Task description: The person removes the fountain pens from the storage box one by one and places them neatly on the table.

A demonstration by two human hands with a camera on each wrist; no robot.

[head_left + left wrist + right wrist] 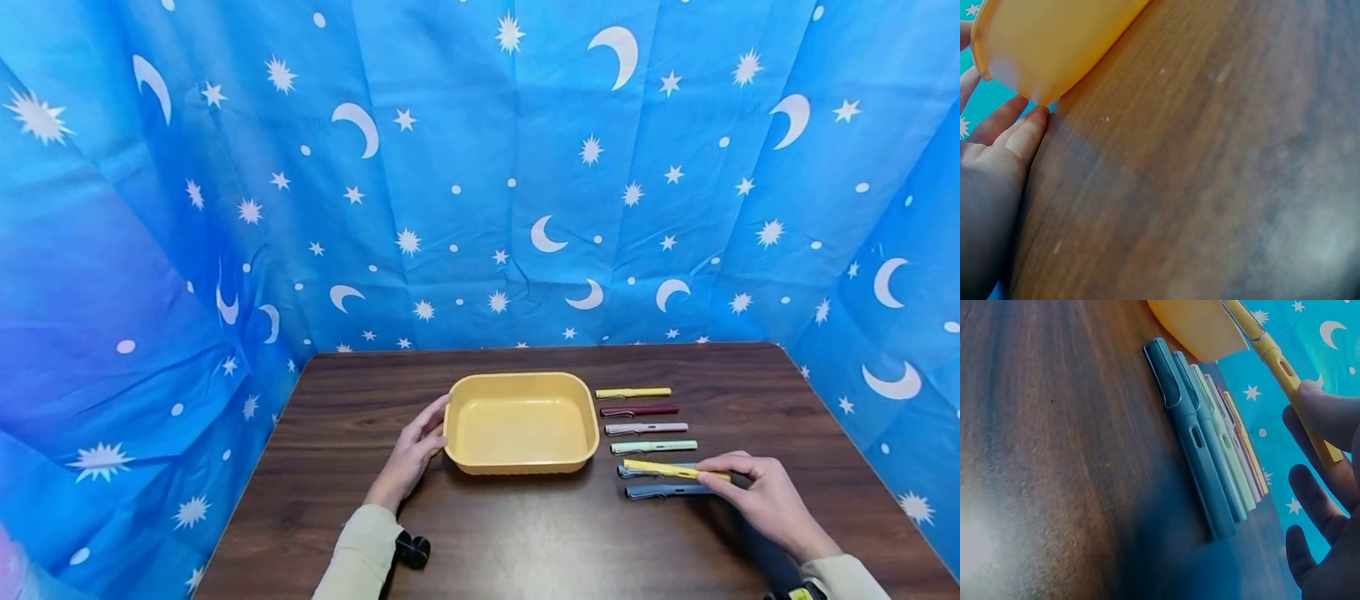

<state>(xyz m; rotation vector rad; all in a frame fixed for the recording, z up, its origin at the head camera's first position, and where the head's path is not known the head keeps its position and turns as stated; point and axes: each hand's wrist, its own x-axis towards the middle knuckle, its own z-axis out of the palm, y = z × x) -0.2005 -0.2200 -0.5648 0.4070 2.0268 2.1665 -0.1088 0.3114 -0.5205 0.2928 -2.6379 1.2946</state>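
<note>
My left hand point(414, 450) rests at the left side of a yellow rectangular tray point(522, 463), its fingers against the outer wall. In the left wrist view, several fingertips point(1038, 122) meet that wall near its base. My right hand point(772, 500) pinches a yellow pen point(660, 469) by its barrel end between thumb and fingers. The pen's clipped cap points left toward the tray, and it hovers over two blue pens. In the right wrist view, the yellow pen point(1285, 375) is raised above the row, with the other fingers spread loosely below it.
Right of the tray, pens lie in parallel: yellow point(633, 392), dark red point(640, 411), pale pink point(647, 429), mint green point(654, 447), light blue point(1213, 434) and darker blue point(667, 492). Beneath is a dark wooden table point(525, 533). Blue star-and-moon cloth point(480, 208) hangs behind and beside it.
</note>
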